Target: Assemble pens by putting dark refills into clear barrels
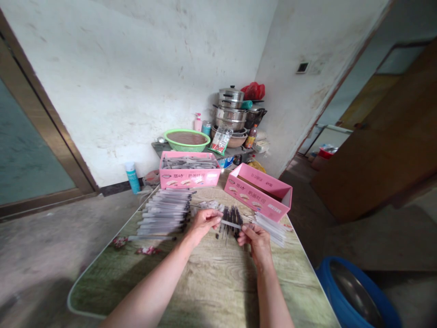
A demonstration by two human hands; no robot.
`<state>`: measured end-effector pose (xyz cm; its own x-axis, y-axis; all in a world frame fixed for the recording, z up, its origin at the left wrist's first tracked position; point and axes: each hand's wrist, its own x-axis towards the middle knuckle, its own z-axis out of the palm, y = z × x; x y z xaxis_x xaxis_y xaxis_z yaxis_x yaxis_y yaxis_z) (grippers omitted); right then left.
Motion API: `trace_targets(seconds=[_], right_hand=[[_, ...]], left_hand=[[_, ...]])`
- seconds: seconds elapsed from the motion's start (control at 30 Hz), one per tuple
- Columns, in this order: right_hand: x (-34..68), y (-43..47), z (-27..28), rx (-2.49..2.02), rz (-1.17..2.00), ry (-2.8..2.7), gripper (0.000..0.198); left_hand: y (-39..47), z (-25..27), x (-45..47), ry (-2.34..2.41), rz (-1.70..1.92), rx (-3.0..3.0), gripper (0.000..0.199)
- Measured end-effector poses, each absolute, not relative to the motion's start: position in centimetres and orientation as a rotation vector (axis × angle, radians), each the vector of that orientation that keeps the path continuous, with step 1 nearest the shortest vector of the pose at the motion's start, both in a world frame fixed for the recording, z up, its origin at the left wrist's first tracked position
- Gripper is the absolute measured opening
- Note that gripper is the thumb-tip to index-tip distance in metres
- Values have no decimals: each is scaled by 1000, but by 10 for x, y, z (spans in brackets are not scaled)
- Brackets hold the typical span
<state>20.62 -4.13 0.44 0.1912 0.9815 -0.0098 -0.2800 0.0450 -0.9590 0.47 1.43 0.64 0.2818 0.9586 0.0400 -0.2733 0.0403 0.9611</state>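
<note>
Between my two hands a whitish translucent pen barrel (231, 224) is held roughly level above the table. My left hand (206, 223) pinches its left end, and my right hand (255, 239) grips its right end, where a dark tip shows by the fingers. Just behind the barrel lies a pile of thin dark pen parts (232, 214), partly covered by it. To the left, pens with dark ends (164, 212) are spread in a thick row. Beyond my right hand rests a bunch of pale barrels (271, 228). Small clear pieces (208, 205) lie behind my left hand.
A pink box (190, 178) full of pens stands at the table's back edge; another pink box (256, 196) is at the right. Behind are a green basin (187, 146) and stacked pots (232, 114). A blue tub (327, 278) sits on the floor at right.
</note>
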Motion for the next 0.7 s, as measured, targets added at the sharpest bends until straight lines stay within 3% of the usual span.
trace_targets(seconds=[0.7], right_hand=[[207, -42, 9, -1044, 1241, -745, 28]], left_hand=[[9, 8, 7, 750, 1040, 1070, 48]])
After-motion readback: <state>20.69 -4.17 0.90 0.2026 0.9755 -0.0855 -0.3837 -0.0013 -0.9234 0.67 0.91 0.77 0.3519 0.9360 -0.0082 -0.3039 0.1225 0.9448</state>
